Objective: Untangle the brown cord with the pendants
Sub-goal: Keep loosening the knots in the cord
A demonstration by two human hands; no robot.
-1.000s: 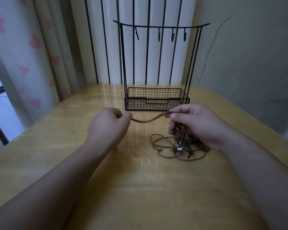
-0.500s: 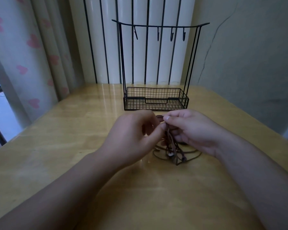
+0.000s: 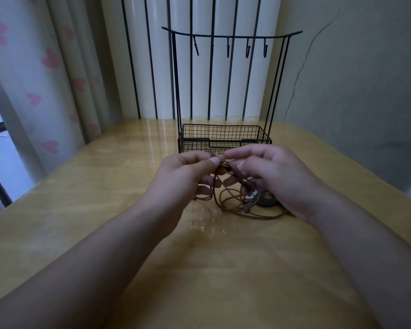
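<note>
The brown cord (image 3: 226, 198) hangs in a loose snarl between the two hands, its upper strands lifted off the bench (image 3: 86, 198) and its lower loops resting on the wood just below and toward the person. Small pendants (image 3: 250, 198) sit in the thick of the knot, under the right hand (image 3: 275, 176); their shapes are too small to make out. The left hand (image 3: 188, 172) pinches a strand between thumb and forefinger, and the right hand pinches another close beside it — the two sets of fingertips nearly touch.

The likely trouble is tightening: if the hands pull apart while loops are crossed, the snarl could cinch around the pendants instead of opening. A pendant could also catch in a loop and drag the whole bundle along. Beyond the hands stands a black wire rack (image 3: 226, 136) with hooks — a lifted strand might snag on its basket edge.
</note>
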